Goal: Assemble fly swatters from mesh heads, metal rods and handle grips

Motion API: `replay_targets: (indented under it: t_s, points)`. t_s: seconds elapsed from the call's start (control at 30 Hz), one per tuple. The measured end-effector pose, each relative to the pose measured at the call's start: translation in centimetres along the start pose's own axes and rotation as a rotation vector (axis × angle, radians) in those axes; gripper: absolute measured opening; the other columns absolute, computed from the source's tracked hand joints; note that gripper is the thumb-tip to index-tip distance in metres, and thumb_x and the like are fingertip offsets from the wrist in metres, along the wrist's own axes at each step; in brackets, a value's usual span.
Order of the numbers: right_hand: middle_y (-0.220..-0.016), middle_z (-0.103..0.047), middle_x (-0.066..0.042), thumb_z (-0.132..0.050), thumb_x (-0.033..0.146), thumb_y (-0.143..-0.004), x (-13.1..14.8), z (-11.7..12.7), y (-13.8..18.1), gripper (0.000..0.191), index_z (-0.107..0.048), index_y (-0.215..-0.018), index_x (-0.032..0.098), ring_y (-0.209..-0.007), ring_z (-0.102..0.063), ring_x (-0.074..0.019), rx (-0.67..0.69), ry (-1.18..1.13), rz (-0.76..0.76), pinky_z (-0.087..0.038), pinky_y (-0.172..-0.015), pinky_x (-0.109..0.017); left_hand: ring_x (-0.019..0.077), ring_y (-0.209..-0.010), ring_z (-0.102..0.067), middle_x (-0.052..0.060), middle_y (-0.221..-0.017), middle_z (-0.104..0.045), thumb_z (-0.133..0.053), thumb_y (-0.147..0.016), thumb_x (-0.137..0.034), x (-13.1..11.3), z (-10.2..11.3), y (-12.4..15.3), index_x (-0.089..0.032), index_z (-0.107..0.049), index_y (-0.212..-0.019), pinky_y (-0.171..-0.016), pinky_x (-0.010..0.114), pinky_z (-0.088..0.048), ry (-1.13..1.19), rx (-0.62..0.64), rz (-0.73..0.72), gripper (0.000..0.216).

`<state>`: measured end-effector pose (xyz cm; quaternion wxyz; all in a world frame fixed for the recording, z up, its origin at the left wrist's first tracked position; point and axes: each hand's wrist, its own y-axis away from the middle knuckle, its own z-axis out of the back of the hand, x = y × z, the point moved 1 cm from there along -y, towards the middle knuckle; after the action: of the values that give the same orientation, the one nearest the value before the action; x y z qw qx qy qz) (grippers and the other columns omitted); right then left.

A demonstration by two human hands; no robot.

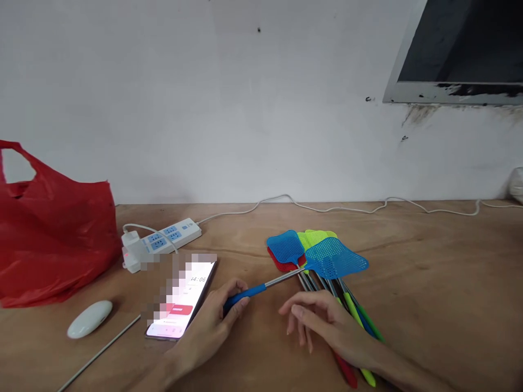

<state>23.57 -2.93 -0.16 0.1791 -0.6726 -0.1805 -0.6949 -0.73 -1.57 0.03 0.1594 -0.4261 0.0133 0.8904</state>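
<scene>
Head camera view: a pale wall (204,98) rises behind a brown wooden table (433,288), with a dark panel (461,43) in a chipped grey frame at upper right. On the table's left side stands a red plastic bag (61,228), one handle loop sticking up. Right of centre lies a pile of fly swatters (284,245), their mesh heads overlapping in blue, red and yellow-green; metal shafts run toward the near edge, ending in red, yellow-green, blue and green handles.

One more blue swatter (335,258) is held slantwise, its head overlapping the pile in view; whether it touches the heads below, I cannot tell. The left hand (223,316) grips its blue handle between thumb and fingers. The right hand (316,318) has its fingers parted and loosely bent, below the held swatter's shaft, and its forearm crosses over the pile's handles; any contact with them is unclear.

Beside the left wrist lies a phone (182,302) with a lit screen, partly pixelated. Behind it sits a white power strip (171,237) bearing a white charger (133,250) at its near end. Left of the phone rests a smooth white oval object (90,319).
</scene>
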Motion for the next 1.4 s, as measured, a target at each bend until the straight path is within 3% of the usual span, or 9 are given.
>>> replay_targets:
  t_s: [0.17,0.23,0.33,0.47,0.67,0.8,0.93,1.23,1.4]
  points:
    - [-0.079,-0.069,-0.003,-0.059,0.031,-0.093,1.9,-0.8,0.8,0.016,-0.07,-0.096,0.02,-0.072,-0.064,-0.016,-0.117,0.355,0.196,-0.053,-0.066,-0.028,0.0236,-0.082,-0.064,0.002,-0.092,-0.07,-0.048,-0.096,-0.041,-0.6,-0.4,0.1,-0.026,-0.059,-0.097,-0.07,0.032,-0.046,-0.062,0.025,-0.039,0.019]
    - [-0.081,-0.07,-0.003,-0.06,0.025,-0.092,3.0,-0.1,0.8,0.011,-0.07,-0.096,0.021,-0.071,-0.064,-0.0162,-0.05,0.573,0.281,-0.053,-0.067,-0.028,0.023,-0.081,-0.064,0.002,-0.093,-0.07,-0.047,-0.096,-0.04,-0.8,-0.6,0.1,-0.026,-0.059,-0.098,-0.071,0.032,-0.045,-0.072,0.044,-0.048,0.018]
    - [-0.103,-0.071,-0.008,-0.058,0.019,-0.093,4.1,2.5,0.3,0.019,-0.068,-0.109,0.023,-0.095,-0.064,-0.0225,-0.046,0.916,0.463,-0.052,-0.083,-0.037,0.0222,-0.081,-0.063,0.001,-0.091,-0.069,-0.047,-0.096,-0.037,-1.0,-0.4,0.1,-0.025,-0.058,-0.096,-0.073,0.032,-0.046,-0.099,0.075,-0.036,0.017]
    - [-0.11,-0.072,-0.007,-0.077,0.025,-0.079,3.6,6.4,-0.9,0.032,-0.067,-0.109,0.024,-0.11,-0.057,-0.0297,-0.016,1.179,0.457,-0.043,-0.096,-0.048,0.0207,-0.079,-0.062,0.0,-0.087,-0.067,-0.044,-0.097,-0.037,-1.1,0.1,0.2,-0.025,-0.056,-0.097,-0.07,0.03,-0.046,-0.098,0.115,-0.021,0.018]
    - [-0.078,-0.069,-0.002,-0.074,0.024,-0.084,3.2,6.5,-1.4,0.01,-0.067,-0.078,0.021,-0.088,-0.059,-0.0225,0.017,1.186,0.362,-0.043,-0.085,-0.04,0.0222,-0.087,-0.061,0.002,-0.101,-0.068,-0.039,-0.101,-0.039,-1.2,1.0,0.3,-0.026,-0.055,-0.108,-0.076,0.033,-0.045,-0.23,0.219,-0.05,0.022]
    - [-0.08,-0.067,-0.001,-0.071,0.018,-0.086,3.6,4.6,-0.8,0.006,-0.066,-0.085,0.021,-0.089,-0.057,-0.0214,0.036,1.156,0.426,-0.041,-0.084,-0.037,0.0233,-0.091,-0.061,0.001,-0.102,-0.068,-0.038,-0.103,-0.041,-2.7,1.3,-0.2,-0.029,-0.058,-0.111,-0.08,0.034,-0.044,-0.305,0.366,-0.139,0.025]
    - [-0.083,-0.067,-0.001,-0.064,0.016,-0.091,3.3,3.7,-0.5,0.005,-0.063,-0.088,0.021,-0.09,-0.055,-0.0215,-0.028,1.169,0.538,-0.038,-0.087,-0.038,0.0233,-0.086,-0.063,0.0,-0.095,-0.07,-0.036,-0.104,-0.042,-3.9,0.8,-0.6,-0.028,-0.059,-0.109,-0.076,0.033,-0.043,-0.363,0.38,-0.182,0.027]
    - [-0.086,-0.069,-0.002,-0.058,0.017,-0.095,1.4,8.4,-0.1,0.009,-0.06,-0.088,0.022,-0.097,-0.057,-0.0246,-0.125,1.27,0.625,-0.035,-0.089,-0.042,0.0214,-0.084,-0.064,0.0,-0.092,-0.071,-0.037,-0.103,-0.043,-1.8,0.8,0.8,-0.026,-0.061,-0.096,-0.073,0.03,-0.044,-0.306,0.294,-0.08,0.03]
    - [-0.09,-0.069,-0.003,-0.055,0.019,-0.097,2.3,7.7,1.1,0.007,-0.058,-0.091,0.022,-0.102,-0.056,-0.0252,-0.104,1.255,0.556,-0.038,-0.093,-0.045,0.0211,-0.091,-0.066,0.0,-0.1,-0.071,-0.036,-0.103,-0.042,-1.7,2.0,1.9,-0.028,-0.062,-0.109,-0.075,0.028,-0.047,-0.265,0.393,-0.094,0.03]
